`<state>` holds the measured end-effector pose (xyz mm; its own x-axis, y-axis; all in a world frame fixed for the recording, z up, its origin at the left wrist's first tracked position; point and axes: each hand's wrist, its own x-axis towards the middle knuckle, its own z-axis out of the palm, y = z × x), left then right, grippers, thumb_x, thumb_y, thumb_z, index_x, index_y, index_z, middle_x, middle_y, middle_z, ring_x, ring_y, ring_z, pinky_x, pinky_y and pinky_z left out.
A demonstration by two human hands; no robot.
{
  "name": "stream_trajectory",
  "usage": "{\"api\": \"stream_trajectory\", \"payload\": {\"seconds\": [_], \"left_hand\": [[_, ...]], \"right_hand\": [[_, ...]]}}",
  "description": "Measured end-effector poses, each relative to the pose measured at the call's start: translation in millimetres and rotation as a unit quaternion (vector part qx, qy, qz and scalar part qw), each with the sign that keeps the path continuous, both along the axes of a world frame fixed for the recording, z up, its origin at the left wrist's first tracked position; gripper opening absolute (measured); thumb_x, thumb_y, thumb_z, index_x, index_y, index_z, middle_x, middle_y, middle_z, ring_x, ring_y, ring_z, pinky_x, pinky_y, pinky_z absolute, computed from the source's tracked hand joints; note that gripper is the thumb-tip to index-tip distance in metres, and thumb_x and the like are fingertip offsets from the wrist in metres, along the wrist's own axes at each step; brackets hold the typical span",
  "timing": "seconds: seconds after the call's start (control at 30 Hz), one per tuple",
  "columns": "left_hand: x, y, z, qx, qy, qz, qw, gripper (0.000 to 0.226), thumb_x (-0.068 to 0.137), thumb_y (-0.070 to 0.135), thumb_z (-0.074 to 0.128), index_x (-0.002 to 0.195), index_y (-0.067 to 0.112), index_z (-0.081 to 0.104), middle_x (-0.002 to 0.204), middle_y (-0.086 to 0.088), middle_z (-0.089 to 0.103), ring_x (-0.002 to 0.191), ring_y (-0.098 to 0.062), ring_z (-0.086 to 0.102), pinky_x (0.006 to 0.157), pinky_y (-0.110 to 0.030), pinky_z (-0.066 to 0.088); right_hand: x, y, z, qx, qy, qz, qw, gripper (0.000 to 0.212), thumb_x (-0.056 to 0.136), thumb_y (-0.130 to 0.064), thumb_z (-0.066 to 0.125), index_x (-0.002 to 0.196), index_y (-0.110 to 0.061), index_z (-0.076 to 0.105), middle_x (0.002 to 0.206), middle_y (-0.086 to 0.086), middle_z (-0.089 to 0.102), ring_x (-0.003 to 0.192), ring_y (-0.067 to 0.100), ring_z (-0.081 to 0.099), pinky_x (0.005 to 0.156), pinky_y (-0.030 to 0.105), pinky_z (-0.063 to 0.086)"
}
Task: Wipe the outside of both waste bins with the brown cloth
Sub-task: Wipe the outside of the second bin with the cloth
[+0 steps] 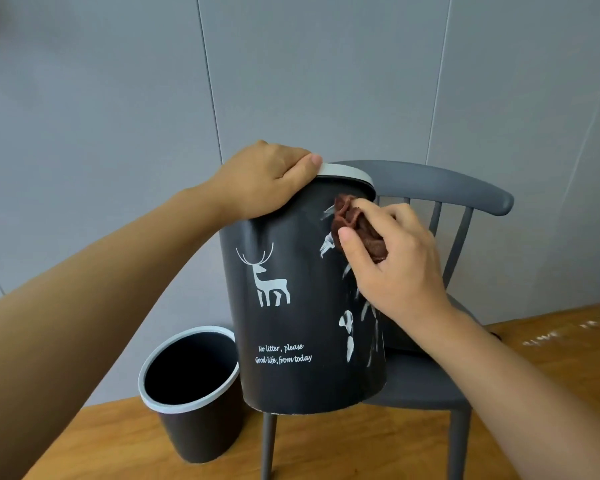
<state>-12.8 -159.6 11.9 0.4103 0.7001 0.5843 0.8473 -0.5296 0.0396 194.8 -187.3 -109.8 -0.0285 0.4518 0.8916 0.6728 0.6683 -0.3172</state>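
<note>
Printed bin [291, 299] tilted on chair [430, 386]; left hand [267, 178] clamps rim, right hand [392, 258] presses bunched brown cloth [357, 226] near top. Advice: rotate bin, overlap downward strokes. Second bin [191, 403] stands beside.

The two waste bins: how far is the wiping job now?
Nothing looks clearly finished. In hand: the left hand grips the rim of the deer-print bin, held up over the grey chair, while the right hand presses the brown cloth on its upper side. Left: the rest of this bin, and probably the second bin standing on the floor.
</note>
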Motion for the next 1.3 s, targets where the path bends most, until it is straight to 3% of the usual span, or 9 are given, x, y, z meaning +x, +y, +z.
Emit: {"api": "stream_trajectory", "payload": {"seconds": [0.2,0.4,0.53,0.6,0.8,0.97,1.03,1.17,1.3], "left_hand": [[3.2,4.5,-4.8,0.041,-0.028,0.001,0.999,0.049,0.106,0.044,0.037,0.065,0.017,0.032,0.054,-0.001,0.040,0.057,-0.020,0.040,0.057,-0.037,0.033],[-0.2,7.3,-7.2,0.038,-0.047,-0.001,0.998,0.050,0.106,0.044,0.038,0.064,0.018,0.030,0.054,-0.002,0.037,0.055,-0.020,0.035,0.055,-0.037,0.029],[4.7,4.6,-5.8,0.034,-0.045,-0.004,0.998,0.050,0.106,0.043,0.039,0.063,0.018,0.030,0.054,-0.002,0.037,0.055,-0.019,0.036,0.056,-0.038,0.029],[5.6,4.7,-5.4,0.032,-0.048,-0.005,0.998,0.050,0.106,0.042,0.039,0.063,0.018,0.030,0.054,-0.003,0.036,0.056,-0.021,0.035,0.057,-0.039,0.029],[-1.9,7.0,-6.8,0.027,-0.072,-0.001,0.997,0.050,0.105,0.043,0.040,0.063,0.018,0.029,0.054,-0.001,0.032,0.054,-0.018,0.032,0.056,-0.038,0.027],[-3.8,4.9,-7.8,0.031,-0.078,-0.006,0.996,0.050,0.104,0.044,0.040,0.063,0.017,0.028,0.054,-0.001,0.030,0.053,-0.016,0.030,0.055,-0.036,0.025],[-3.8,5.5,-7.6,0.034,-0.075,-0.001,0.997,0.050,0.104,0.044,0.039,0.063,0.016,0.029,0.054,-0.001,0.030,0.054,-0.017,0.031,0.055,-0.035,0.024],[0.6,5.2,-7.1,0.044,-0.062,-0.008,0.997,0.050,0.105,0.043,0.039,0.064,0.016,0.029,0.055,-0.003,0.031,0.056,-0.019,0.031,0.055,-0.036,0.026],[5.7,5.3,-7.2,0.050,-0.048,-0.021,0.997,0.049,0.103,0.046,0.038,0.064,0.017,0.029,0.055,-0.004,0.033,0.056,-0.021,0.032,0.057,-0.039,0.028]], "right_hand": [[2.5,-11.4,-17.3,0.043,-0.055,0.012,0.997,0.038,0.096,-0.039,0.064,0.126,-0.015,0.072,0.095,0.000,0.052,0.079,0.021,0.056,0.066,0.043,0.053],[13.2,-36.5,-36.9,0.067,-0.204,0.070,0.974,0.028,0.084,-0.027,0.072,0.107,-0.011,0.077,0.085,0.001,0.059,0.073,0.019,0.054,0.066,0.029,0.047],[8.2,-26.8,-5.7,0.022,-0.128,0.039,0.991,0.032,0.088,-0.036,0.067,0.114,-0.018,0.072,0.091,-0.001,0.059,0.076,0.023,0.059,0.063,0.033,0.051],[5.7,-29.1,-4.4,0.026,-0.145,0.057,0.987,0.032,0.087,-0.035,0.068,0.113,-0.018,0.073,0.090,-0.002,0.060,0.075,0.022,0.059,0.063,0.035,0.051],[8.7,-75.9,-48.0,-0.025,-0.397,0.189,0.898,0.020,0.079,-0.033,0.074,0.096,-0.023,0.072,0.078,-0.010,0.053,0.068,0.012,0.047,0.064,0.028,0.041],[13.7,-58.9,-37.7,-0.006,-0.240,0.118,0.964,0.027,0.085,-0.027,0.074,0.109,-0.015,0.075,0.083,-0.005,0.058,0.071,0.016,0.054,0.067,0.027,0.046],[14.8,-58.2,-40.6,-0.012,-0.249,0.136,0.959,0.027,0.085,-0.025,0.074,0.109,-0.014,0.076,0.083,-0.004,0.058,0.072,0.016,0.054,0.067,0.027,0.046],[15.3,-74.1,-57.4,-0.017,-0.373,0.197,0.907,0.020,0.079,-0.026,0.075,0.097,-0.020,0.075,0.075,-0.007,0.051,0.066,0.014,0.045,0.063,0.027,0.040],[25.4,-60.5,-33.7,-0.003,-0.237,0.156,0.959,0.027,0.082,-0.027,0.076,0.108,-0.019,0.077,0.086,-0.007,0.061,0.073,0.012,0.057,0.069,0.022,0.047]]}}
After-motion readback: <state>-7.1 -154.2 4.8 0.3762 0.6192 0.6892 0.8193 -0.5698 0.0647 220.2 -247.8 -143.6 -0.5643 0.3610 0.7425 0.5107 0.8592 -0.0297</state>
